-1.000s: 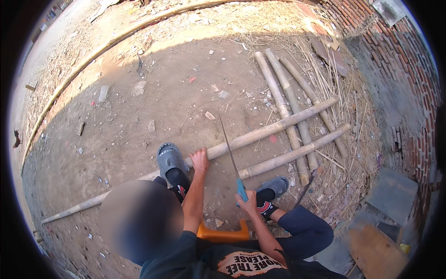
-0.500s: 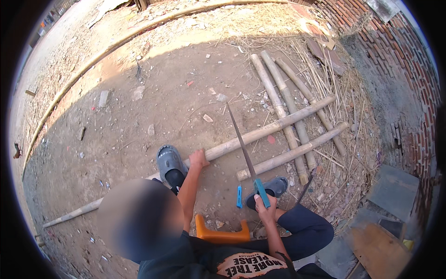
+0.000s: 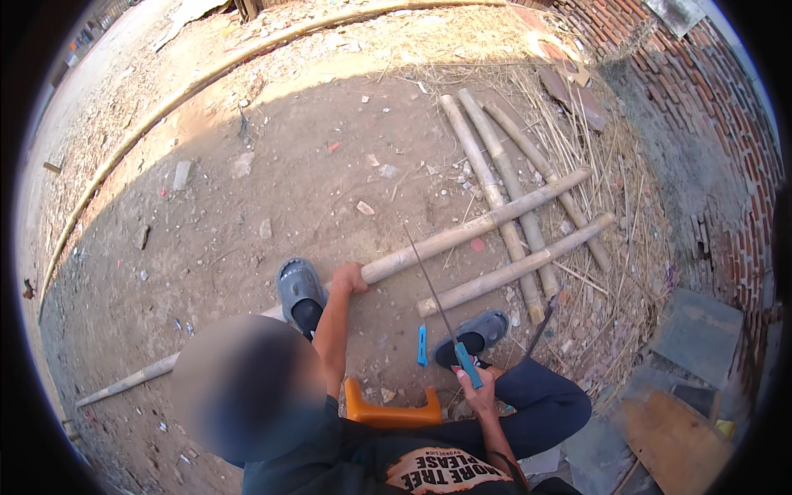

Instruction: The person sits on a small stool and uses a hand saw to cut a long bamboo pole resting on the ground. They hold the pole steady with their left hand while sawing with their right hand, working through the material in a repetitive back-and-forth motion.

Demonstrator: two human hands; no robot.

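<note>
My left hand [image 3: 350, 278] is closed around a long bamboo pole [image 3: 450, 240] that slants across the ground, just right of my left clog [image 3: 299, 285], which appears to press on the pole. In my right hand [image 3: 478, 393] I grip the teal handle of a handsaw [image 3: 468, 365]. Its long thin blade points away from me and crosses over the pole to the right of my left hand. Whether the teeth touch the bamboo, I cannot tell. A blue utility knife [image 3: 422, 345] lies on the dirt between my feet, left of my right clog [image 3: 487, 328].
Cut bamboo pieces [image 3: 493, 154] lie crossed under the long pole at the right. A shorter piece [image 3: 516, 268] rests nearer me. A curved dark blade [image 3: 540, 330] is beside my right knee. An orange stool [image 3: 392, 412] is beneath me. Flat boards [image 3: 697, 338] lie near a brick wall [image 3: 701, 91].
My right hand has drawn the handsaw back toward my body, so its tip sits closer to the long pole. My left hand stays on the pole.
</note>
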